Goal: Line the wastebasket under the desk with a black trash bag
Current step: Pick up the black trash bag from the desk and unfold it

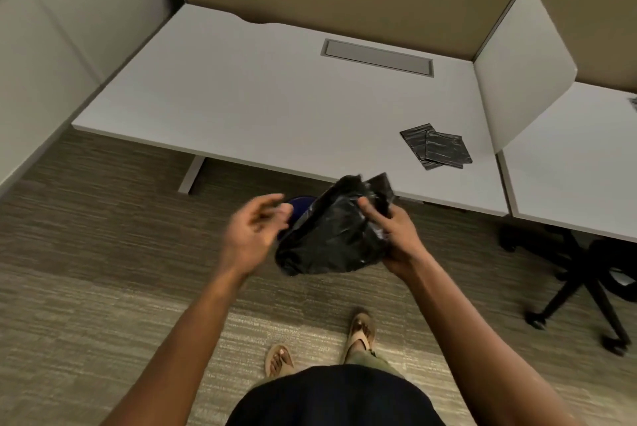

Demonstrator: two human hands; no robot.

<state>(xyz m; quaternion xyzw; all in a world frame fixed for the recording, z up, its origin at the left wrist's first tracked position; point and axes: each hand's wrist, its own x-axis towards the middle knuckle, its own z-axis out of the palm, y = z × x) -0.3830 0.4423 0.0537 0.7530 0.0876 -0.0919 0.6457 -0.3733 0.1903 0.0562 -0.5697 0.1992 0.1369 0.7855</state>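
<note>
A crumpled, partly unfolded black trash bag point(336, 232) hangs in the air in front of the desk edge, gripped at its right side by my right hand point(396, 236). My left hand point(253, 232) hovers just left of the bag, blurred, fingers apart and holding nothing. Behind the bag, a small patch of dark blue point(300, 205) shows on the floor under the desk; it looks like the wastebasket, mostly hidden by the bag and my left hand.
The white desk point(275, 108) carries two folded black bags point(437, 149) near its front right corner and a grey cable hatch point(377, 57). A black office chair base point(582, 287) stands right, under the neighbouring desk. Beige partitions close the back; carpet lies underfoot.
</note>
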